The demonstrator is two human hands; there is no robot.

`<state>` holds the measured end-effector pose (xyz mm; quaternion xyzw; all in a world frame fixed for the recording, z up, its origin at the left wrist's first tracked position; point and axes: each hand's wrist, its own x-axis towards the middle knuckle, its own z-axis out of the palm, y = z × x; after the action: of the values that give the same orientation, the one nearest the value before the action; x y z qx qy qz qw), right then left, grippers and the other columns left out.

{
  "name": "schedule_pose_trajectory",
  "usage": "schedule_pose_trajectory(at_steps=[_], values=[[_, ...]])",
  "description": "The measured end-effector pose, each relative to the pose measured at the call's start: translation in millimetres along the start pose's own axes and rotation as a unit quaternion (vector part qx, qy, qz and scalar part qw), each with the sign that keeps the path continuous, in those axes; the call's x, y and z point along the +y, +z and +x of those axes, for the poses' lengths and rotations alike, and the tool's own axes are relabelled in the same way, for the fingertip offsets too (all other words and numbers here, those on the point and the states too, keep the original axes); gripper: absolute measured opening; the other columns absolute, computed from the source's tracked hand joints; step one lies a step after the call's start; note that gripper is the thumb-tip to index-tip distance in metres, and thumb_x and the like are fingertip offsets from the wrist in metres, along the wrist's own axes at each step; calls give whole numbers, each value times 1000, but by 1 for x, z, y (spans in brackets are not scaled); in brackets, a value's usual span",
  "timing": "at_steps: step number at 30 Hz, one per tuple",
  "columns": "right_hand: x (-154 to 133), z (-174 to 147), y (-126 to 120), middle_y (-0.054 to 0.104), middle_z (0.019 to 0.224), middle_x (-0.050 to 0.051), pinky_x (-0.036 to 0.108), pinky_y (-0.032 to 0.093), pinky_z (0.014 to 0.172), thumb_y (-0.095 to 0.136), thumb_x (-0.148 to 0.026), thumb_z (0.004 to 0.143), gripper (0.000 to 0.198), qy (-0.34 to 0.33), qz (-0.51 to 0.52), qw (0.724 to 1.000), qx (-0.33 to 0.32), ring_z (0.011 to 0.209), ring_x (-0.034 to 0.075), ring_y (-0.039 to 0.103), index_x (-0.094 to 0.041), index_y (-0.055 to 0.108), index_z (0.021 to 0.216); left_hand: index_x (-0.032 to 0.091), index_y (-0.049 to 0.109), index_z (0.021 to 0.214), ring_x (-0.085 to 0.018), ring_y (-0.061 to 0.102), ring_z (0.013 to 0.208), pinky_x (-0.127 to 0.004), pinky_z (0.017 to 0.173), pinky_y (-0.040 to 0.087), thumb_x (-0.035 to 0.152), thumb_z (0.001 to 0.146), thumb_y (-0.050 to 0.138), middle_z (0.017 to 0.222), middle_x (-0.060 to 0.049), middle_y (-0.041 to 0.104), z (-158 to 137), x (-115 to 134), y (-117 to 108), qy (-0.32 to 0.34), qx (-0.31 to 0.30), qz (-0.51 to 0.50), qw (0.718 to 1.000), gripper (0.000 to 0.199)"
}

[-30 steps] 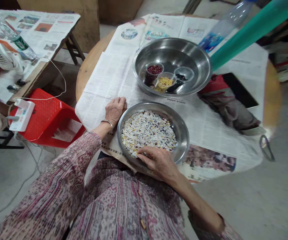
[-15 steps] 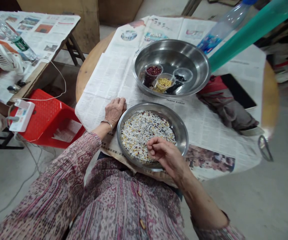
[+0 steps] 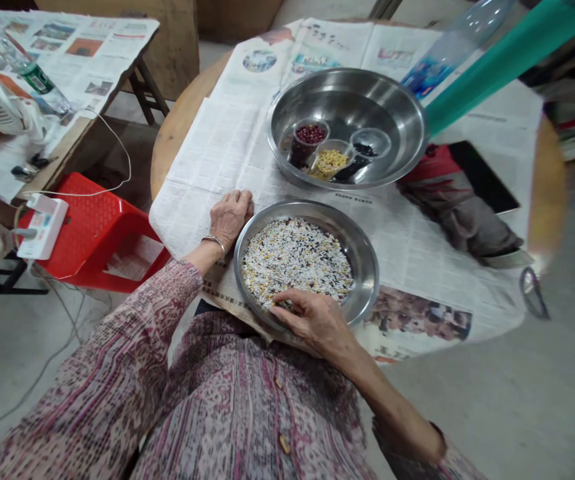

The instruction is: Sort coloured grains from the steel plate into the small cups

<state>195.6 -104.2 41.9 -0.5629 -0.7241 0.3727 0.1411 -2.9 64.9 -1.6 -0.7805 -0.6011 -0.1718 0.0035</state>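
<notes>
A shallow steel basin [image 3: 367, 293] stands at the table's near edge. Mixed grains [image 3: 297, 257] cover its bottom, mostly white, with yellow, dark red and black beans among them. My right hand [image 3: 317, 320] is over the near side of the grains, thumb and fingertips drawn close in a pinch; whatever lies between them is too small to make out. On the newspaper left of the basin's rim rests my left hand [image 3: 230, 215], its fingers curled under, a bracelet [image 3: 214, 243] on the wrist. Nothing shows in it.
Behind stands a larger steel basin [image 3: 287, 170] with cups of red beans [image 3: 311, 135], yellow beans [image 3: 331, 162] and black beans [image 3: 364, 151]. To the right lie a cloth bundle [image 3: 482, 220] and a dark tablet [image 3: 487, 177]. A red stool [image 3: 92, 230] stands left.
My right hand has come down and a little left, from above the grains to their near edge. My left hand rests in the same place.
</notes>
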Motion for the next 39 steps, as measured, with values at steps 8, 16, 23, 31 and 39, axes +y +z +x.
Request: schedule_pose_trajectory(at_steps=[8,16,23,31,39], values=[[1,2,5,76,87,1,26,43,68,62,-26,86,13,-20,-26,999,-2,73,16,67,-25,74,89,22,60,101,-19,57,89,-31,71,45,25,97,41,98,-7,66,0,0,-1,-1,-2,-1,1000,19],[2,1,5,75,85,2,27,43,70,57,-26,88,16,-44,-6,999,3,75,17,66,-24,72,84,22,60,103,-19,57,90,-32,71,45,24,97,41,99,-7,65,0,1,-2,-7,-11,-4,1000,20],[-6,5,0,51,52,-3,25,30,50,63,-40,80,21,74,201,976,36,49,11,40,-21,67,73,22,60,102,-20,57,91,-33,73,45,24,96,42,99,-8,66,0,2,-2,-13,-12,-16,1000,20],[-11,14,-21,53,66,-2,23,36,50,63,-31,63,15,205,568,797,10,53,8,42,-19,59,69,22,60,103,-20,57,92,-33,74,45,25,96,41,100,-8,66,0,2,-3,-16,-20,-18,1000,20],[-2,4,0,47,50,-4,25,27,48,65,-40,76,21,78,171,982,19,47,10,37,-20,71,75,23,60,102,-20,58,92,-33,74,45,25,96,43,100,-7,66,0,1,-3,-9,-16,-10,1000,18]])
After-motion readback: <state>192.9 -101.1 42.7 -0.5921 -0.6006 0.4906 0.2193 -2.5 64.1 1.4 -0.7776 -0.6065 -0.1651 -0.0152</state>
